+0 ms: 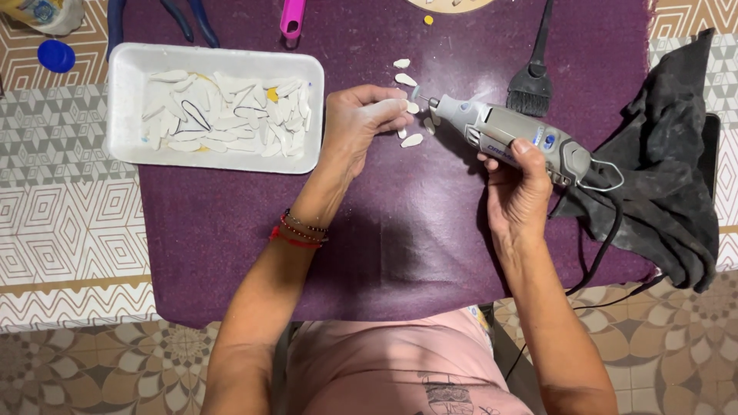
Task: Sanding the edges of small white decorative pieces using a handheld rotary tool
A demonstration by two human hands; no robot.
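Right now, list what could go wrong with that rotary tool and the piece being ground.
1. The left hand pinches a small white piece right at the tip of the rotary tool; a slip could nick the fingertips.
2. The tool's cord runs beside the dark cloth; it might snag.
3. Loose white pieces lie under the tip and could get flicked off the purple mat.
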